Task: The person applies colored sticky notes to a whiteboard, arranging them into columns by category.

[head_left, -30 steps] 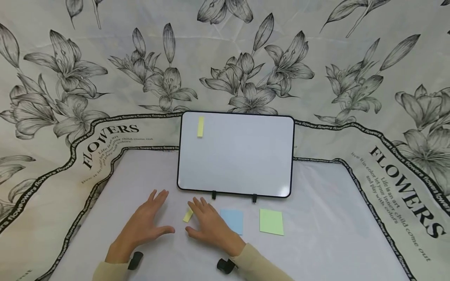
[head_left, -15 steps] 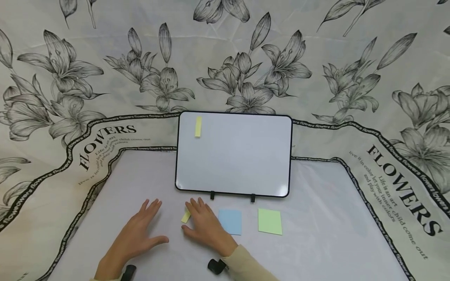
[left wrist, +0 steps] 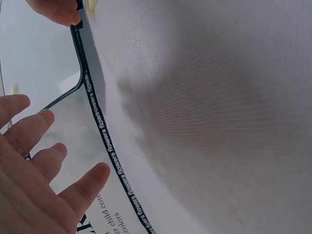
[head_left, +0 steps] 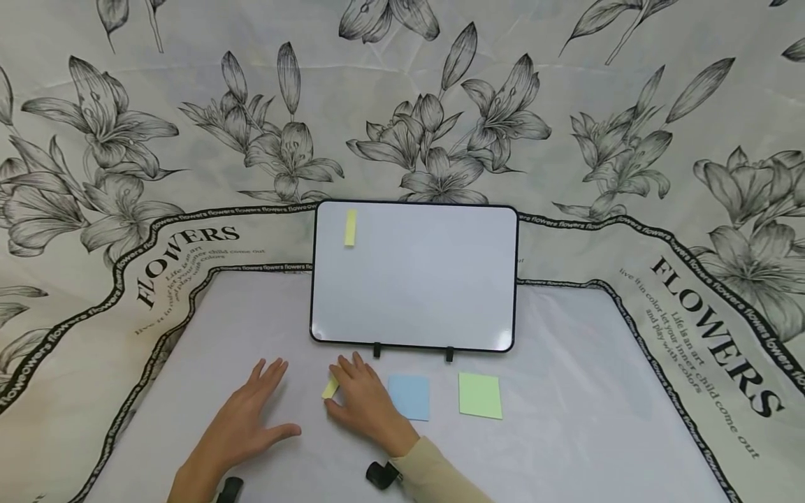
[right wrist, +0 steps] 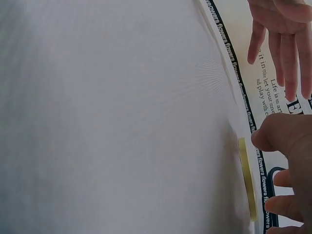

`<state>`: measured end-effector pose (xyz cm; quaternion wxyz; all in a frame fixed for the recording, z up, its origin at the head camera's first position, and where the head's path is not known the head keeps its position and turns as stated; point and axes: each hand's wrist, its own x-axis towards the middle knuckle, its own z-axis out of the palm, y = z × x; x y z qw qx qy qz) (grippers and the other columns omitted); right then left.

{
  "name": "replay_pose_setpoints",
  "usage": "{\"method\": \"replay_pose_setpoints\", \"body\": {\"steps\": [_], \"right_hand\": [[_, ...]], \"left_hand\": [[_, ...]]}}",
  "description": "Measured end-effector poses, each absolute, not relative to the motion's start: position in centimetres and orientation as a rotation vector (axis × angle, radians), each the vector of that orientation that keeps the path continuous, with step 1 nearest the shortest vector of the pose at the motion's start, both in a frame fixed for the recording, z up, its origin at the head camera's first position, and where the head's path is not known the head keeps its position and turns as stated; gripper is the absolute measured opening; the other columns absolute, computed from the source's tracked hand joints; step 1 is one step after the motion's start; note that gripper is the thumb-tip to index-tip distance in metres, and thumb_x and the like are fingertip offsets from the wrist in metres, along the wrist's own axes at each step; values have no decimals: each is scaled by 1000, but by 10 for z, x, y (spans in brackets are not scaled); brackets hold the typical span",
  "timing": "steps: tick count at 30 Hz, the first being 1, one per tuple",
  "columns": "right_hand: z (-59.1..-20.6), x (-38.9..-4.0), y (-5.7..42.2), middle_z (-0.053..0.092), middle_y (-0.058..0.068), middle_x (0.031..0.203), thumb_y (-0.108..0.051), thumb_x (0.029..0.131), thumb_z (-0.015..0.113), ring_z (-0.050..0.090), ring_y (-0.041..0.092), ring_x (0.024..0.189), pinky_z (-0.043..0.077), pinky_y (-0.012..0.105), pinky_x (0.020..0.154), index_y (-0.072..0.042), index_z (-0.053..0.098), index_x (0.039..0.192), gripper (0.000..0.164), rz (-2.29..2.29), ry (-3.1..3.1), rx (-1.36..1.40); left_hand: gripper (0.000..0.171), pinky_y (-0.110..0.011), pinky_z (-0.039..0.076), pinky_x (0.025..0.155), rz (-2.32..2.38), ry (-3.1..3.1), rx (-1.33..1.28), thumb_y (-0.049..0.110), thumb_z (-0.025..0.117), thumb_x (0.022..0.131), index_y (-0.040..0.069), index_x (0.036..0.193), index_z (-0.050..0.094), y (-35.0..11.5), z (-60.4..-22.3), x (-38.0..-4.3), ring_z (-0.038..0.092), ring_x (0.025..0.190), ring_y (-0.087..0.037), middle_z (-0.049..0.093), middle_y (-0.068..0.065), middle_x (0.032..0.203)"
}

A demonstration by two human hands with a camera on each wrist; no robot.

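A narrow pad of yellow sticky notes (head_left: 329, 390) lies on the white tablecloth, left of the other pads. Over it reaches my right hand (head_left: 367, 406), thumb by its near end and fingertips by its far end, partly covering it in the head view. In the right wrist view the yellow pad (right wrist: 247, 180) lies near the cloth's far edge, with a gap between it and the thumb (right wrist: 273, 134). My left hand (head_left: 242, 426) is off to the left, fingers extended and thumb apart, holding nothing; its spread fingers (left wrist: 85, 187) show in the left wrist view.
A black-framed whiteboard (head_left: 415, 279) stands on small black feet at the back, with one yellow strip (head_left: 350, 228) stuck at its upper left. Right of my right hand lie a blue sticky-note pad (head_left: 411, 398) and a green one (head_left: 481, 396). Flower-printed fabric (head_left: 440, 140) hangs behind.
My right hand's fingers and thumb have drawn in closer to the ends of the yellow pad. My left hand has moved back slightly toward me. The view has shifted a little.
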<state>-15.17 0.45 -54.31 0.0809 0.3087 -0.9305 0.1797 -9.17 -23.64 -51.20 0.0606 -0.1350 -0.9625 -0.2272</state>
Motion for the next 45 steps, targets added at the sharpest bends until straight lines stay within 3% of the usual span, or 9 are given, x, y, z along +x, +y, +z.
{"method": "replay_pose_setpoints", "body": {"steps": [15,22,32,40,45], "right_hand": [[-545,-151,4,65,13,139,-33,90,77,58,44,133,53,51,105,-11,73,123,40,524,-2714,931],[-545,-151,5,68,12,135,-28,90,77,63,38,129,53,49,105,-11,76,114,30,545,-2710,917],[-546,-153,2,70,9,131,-33,89,78,65,35,126,54,48,104,-14,78,105,25,539,-2709,897],[-543,-155,2,75,11,121,-18,91,73,68,35,120,54,50,103,-11,80,95,11,613,-2640,945],[-543,-157,1,77,9,116,-11,92,70,68,37,121,55,54,100,-11,81,89,11,626,-2596,957]], "left_hand": [[107,-65,49,100,-651,-2917,-430,70,80,73,8,154,47,-239,-515,-80,40,146,-47,50,-13,157],[108,-66,48,101,-654,-2950,-401,72,78,73,9,155,46,-239,-517,-80,39,147,-47,50,-12,158],[107,-66,48,101,-687,-2938,-419,71,79,74,9,155,47,-235,-520,-81,38,148,-46,49,-12,158],[106,-65,48,102,-691,-2913,-451,69,80,74,10,155,47,-231,-521,-83,39,147,-46,50,-11,157],[105,-64,50,100,-714,-2877,-505,65,82,74,10,155,46,-226,-523,-84,42,146,-46,52,-11,156]]}}
